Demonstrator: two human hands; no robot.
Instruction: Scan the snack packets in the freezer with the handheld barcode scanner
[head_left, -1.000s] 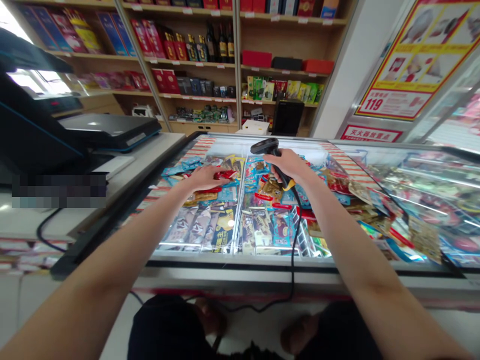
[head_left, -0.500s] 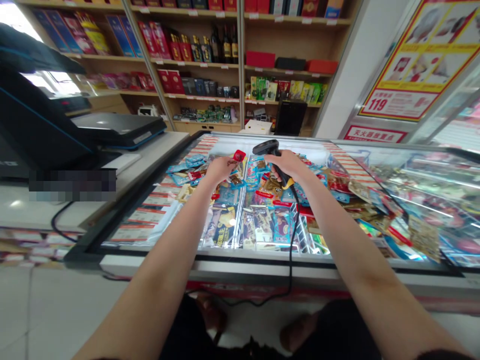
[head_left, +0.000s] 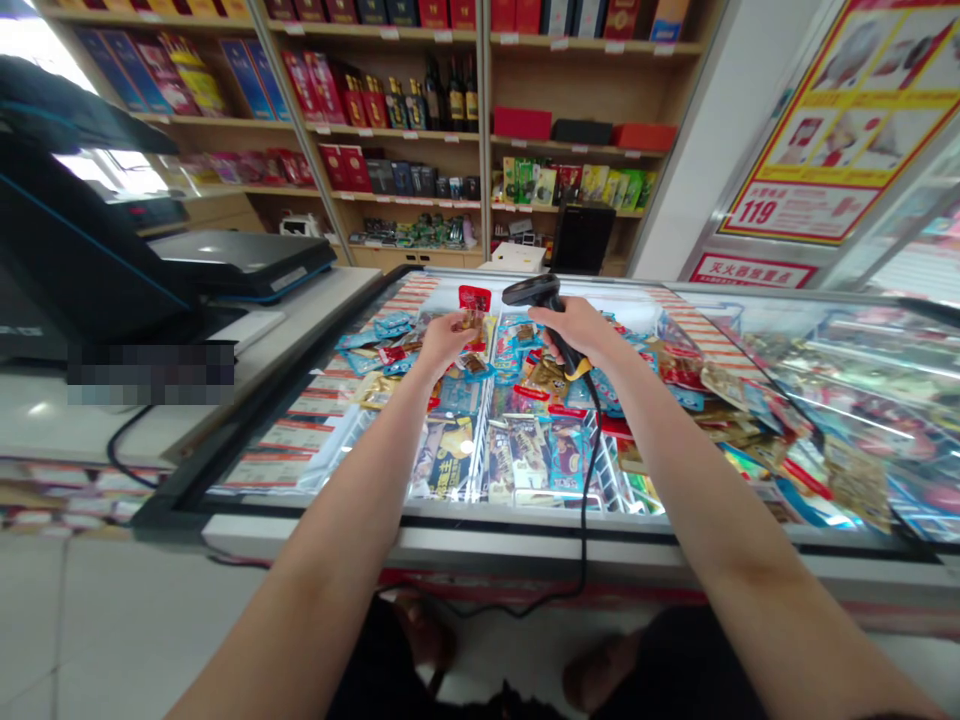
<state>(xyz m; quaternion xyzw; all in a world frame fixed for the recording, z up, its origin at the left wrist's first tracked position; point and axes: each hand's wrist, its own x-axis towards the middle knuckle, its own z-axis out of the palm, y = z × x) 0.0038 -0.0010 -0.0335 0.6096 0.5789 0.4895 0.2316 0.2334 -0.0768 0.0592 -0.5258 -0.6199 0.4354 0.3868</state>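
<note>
Between the fingers of my left hand [head_left: 447, 345] is a small red snack packet [head_left: 475, 298], held upright with its red top showing above the fingertips. My right hand [head_left: 574, 328] is wrapped round the handle of a black barcode scanner [head_left: 531, 291], whose head points left toward the packet, a short gap away. From the scanner's yellow-trimmed base a black cord [head_left: 592, 450] hangs down over the front edge. Under both hands lie heaps of blue, red and brown snack packets [head_left: 517, 340] on the glass top of a chest freezer [head_left: 465, 535].
A black weighing scale [head_left: 247, 262] stands on the counter [head_left: 300, 340] at left. More packets [head_left: 780, 450] lie at right on the glass. Behind, wooden shelves [head_left: 405, 130] hold bottles and boxes. A poster [head_left: 840, 130] hangs at upper right.
In my left hand the red packet has turned and risen a little, so more of its face shows. The scanner in my right hand stays nearly in place.
</note>
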